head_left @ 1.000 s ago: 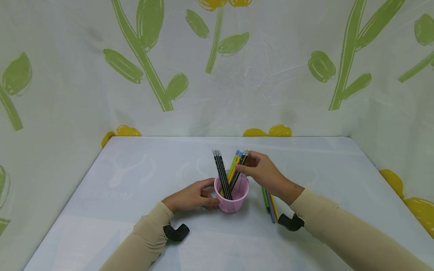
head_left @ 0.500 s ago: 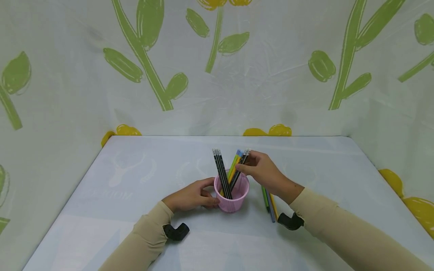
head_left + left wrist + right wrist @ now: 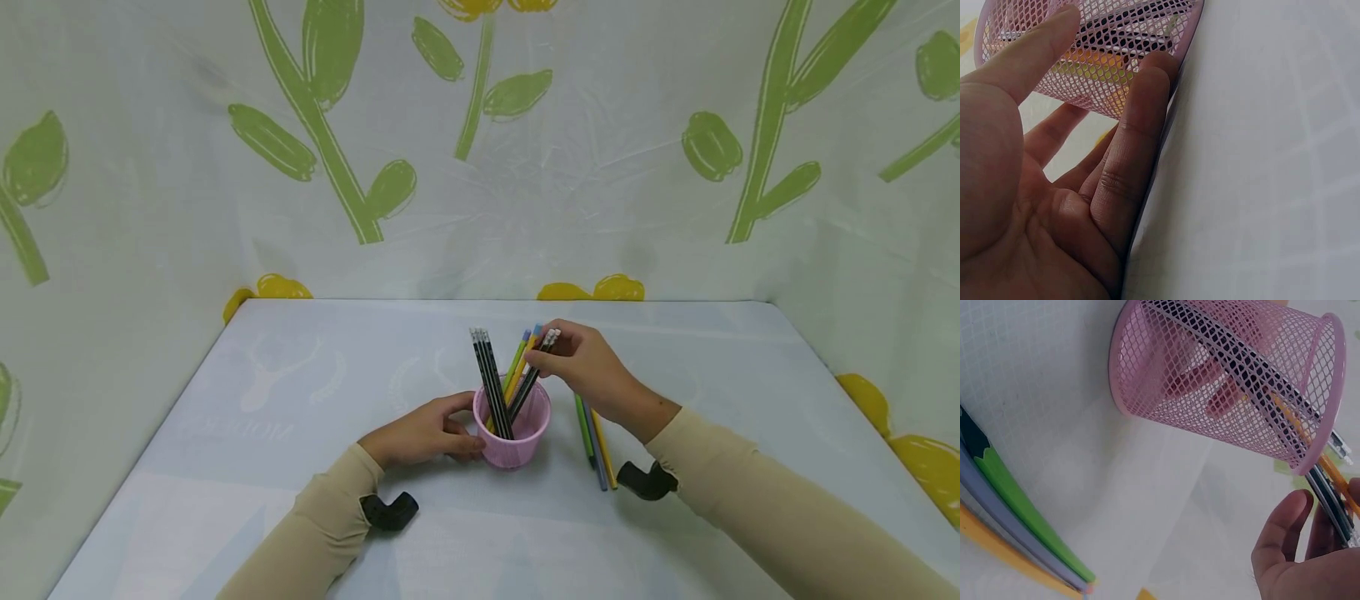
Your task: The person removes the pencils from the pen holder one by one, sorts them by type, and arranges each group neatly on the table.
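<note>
A pink mesh pencil cup (image 3: pixel 513 452) stands upright on the white table, and my left hand (image 3: pixel 427 433) grips it from the left with thumb and fingers around its side. Inside lean black pencils (image 3: pixel 491 383), a lime-green pencil (image 3: pixel 517 358) and a yellow pencil (image 3: pixel 525 358) with a blue end. My right hand (image 3: pixel 588 367) is above the cup's right rim and seems to pinch the upper part of the yellow pencil; its fingertips are partly hidden. More black pencils (image 3: pixel 531 387) lean beside that hand. Through the mesh (image 3: pixel 1110 50), the pencils show in the left wrist view.
To the cup's right, a green pencil (image 3: pixel 584 432), a grey-blue pencil (image 3: pixel 598 458) and an orange-yellow pencil (image 3: pixel 605 450) lie side by side on the table (image 3: pixel 300 500), under the right wrist. White walls (image 3: pixel 585 208) with printed green plants enclose the table.
My right hand has risen slightly, and the yellow pencil has come up a little with it. The black pencils beside it have tilted slightly right. My left hand stays on the cup.
</note>
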